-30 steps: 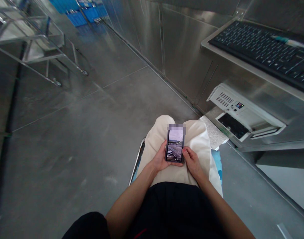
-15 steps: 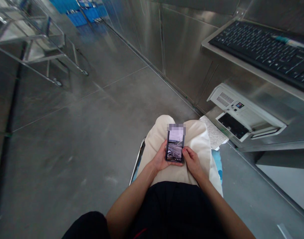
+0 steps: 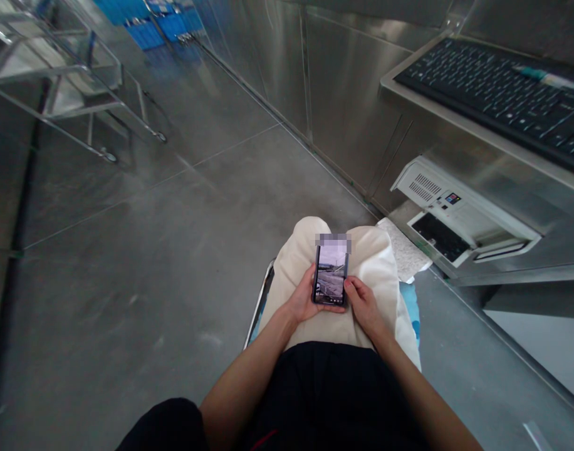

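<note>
A smartphone [image 3: 331,275] with a lit screen is held upright above my lap, over beige trousers [image 3: 378,263]. The screen shows an outdoor scene, with its top part blurred out. My left hand [image 3: 306,297] is wrapped round the phone's left side and lower edge. My right hand [image 3: 362,300] rests at the phone's lower right side, its fingers curled in and the thumb by the edge. Whether the right fingers grip the phone or only touch it is hard to make out.
A black keyboard [image 3: 503,94] lies on a metal shelf [image 3: 390,81] at the upper right. Below it is a white machine panel [image 3: 475,213]. A wheeled metal cart [image 3: 89,69] stands at the upper left, near blue bins [image 3: 148,34]. Metal panels line the right side.
The picture on the phone's screen has shifted slightly. Both hands and the phone stay in the same place.
</note>
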`<action>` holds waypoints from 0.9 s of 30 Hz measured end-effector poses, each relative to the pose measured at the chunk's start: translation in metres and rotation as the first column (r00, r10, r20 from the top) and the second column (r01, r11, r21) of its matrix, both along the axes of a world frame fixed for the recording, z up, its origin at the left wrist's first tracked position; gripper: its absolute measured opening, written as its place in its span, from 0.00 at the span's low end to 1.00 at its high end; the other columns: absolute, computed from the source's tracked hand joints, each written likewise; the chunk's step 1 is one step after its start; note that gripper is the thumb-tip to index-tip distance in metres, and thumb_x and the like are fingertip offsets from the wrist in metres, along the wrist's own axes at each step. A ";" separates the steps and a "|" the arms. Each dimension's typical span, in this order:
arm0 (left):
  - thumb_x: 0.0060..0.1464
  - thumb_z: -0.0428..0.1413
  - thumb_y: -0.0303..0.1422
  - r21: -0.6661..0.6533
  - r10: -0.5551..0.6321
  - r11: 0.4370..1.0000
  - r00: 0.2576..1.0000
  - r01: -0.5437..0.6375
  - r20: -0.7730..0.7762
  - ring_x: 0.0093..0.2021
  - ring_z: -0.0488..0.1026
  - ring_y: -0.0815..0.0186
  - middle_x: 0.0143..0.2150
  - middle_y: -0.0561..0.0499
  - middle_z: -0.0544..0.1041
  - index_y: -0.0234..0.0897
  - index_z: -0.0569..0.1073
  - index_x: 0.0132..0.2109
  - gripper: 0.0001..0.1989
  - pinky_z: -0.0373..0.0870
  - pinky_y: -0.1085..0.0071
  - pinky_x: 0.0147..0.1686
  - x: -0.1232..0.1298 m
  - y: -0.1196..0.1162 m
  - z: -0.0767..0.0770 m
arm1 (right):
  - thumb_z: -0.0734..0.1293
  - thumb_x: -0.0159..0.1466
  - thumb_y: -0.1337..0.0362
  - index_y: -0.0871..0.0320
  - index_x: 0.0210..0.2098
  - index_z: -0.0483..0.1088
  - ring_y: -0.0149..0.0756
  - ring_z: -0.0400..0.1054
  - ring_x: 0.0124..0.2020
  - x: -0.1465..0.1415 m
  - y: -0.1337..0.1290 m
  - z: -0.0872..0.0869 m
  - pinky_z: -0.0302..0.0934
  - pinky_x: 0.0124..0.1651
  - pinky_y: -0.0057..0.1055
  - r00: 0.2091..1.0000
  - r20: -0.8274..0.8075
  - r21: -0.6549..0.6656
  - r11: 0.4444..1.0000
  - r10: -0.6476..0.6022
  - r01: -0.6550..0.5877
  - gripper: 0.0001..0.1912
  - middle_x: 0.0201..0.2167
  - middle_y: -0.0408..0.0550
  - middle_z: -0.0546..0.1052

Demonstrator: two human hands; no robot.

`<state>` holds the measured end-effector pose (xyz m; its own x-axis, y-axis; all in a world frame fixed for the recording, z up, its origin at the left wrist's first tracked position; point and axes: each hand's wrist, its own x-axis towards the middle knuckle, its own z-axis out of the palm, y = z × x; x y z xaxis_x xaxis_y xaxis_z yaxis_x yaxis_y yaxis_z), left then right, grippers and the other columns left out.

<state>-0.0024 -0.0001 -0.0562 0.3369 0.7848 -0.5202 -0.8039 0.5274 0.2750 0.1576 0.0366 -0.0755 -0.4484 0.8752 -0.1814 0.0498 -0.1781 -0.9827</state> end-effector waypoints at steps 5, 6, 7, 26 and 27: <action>0.64 0.37 0.49 0.001 0.010 1.000 1.000 -0.010 0.019 0.41 0.73 0.52 0.47 0.39 0.73 0.31 0.69 0.54 0.29 0.74 0.47 0.35 0.000 -0.001 -0.003 | 0.61 0.65 0.52 0.59 0.38 0.69 0.37 0.66 0.37 0.001 0.000 0.000 0.62 0.41 0.30 0.999 0.033 0.004 1.000 0.004 -0.004 0.16 0.34 0.46 0.73; 0.64 0.37 0.49 0.003 0.013 1.000 1.000 -0.013 0.020 0.41 0.73 0.52 0.47 0.38 0.73 0.31 0.69 0.53 0.29 0.74 0.47 0.35 0.000 -0.001 -0.004 | 0.61 0.65 0.52 0.59 0.38 0.69 0.37 0.66 0.36 0.001 0.000 0.000 0.62 0.41 0.30 0.999 0.039 0.002 1.000 0.005 -0.005 0.16 0.34 0.46 0.73; 0.64 0.37 0.49 0.004 0.014 1.000 1.000 -0.014 0.020 0.41 0.73 0.52 0.47 0.38 0.73 0.30 0.69 0.53 0.30 0.74 0.47 0.34 0.000 -0.001 -0.004 | 0.61 0.65 0.52 0.59 0.38 0.69 0.37 0.66 0.36 0.001 0.000 0.001 0.62 0.40 0.30 0.999 0.040 0.003 1.000 0.003 -0.003 0.16 0.34 0.46 0.73; 0.63 0.35 0.50 0.025 -0.022 0.999 1.000 0.022 0.002 0.45 0.71 0.52 0.52 0.39 0.70 0.31 0.69 0.54 0.31 0.75 0.49 0.36 -0.001 -0.001 -0.002 | 0.61 0.65 0.52 0.59 0.39 0.70 0.37 0.66 0.37 0.001 0.000 -0.001 0.62 0.41 0.30 1.000 0.019 -0.017 1.000 -0.005 0.005 0.16 0.35 0.47 0.73; 0.63 0.35 0.50 0.026 -0.021 0.999 1.000 0.021 0.003 0.45 0.71 0.52 0.52 0.39 0.70 0.32 0.69 0.55 0.31 0.74 0.49 0.36 -0.001 -0.001 -0.003 | 0.61 0.65 0.52 0.59 0.39 0.70 0.37 0.66 0.37 0.001 0.000 0.000 0.62 0.41 0.30 1.000 0.023 -0.012 1.000 -0.002 0.002 0.16 0.35 0.47 0.73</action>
<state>-0.0032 -0.0012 -0.0590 0.3551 0.7905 -0.4990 -0.7933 0.5372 0.2864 0.1586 0.0367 -0.0757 -0.4423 0.8737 -0.2024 0.0723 -0.1902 -0.9791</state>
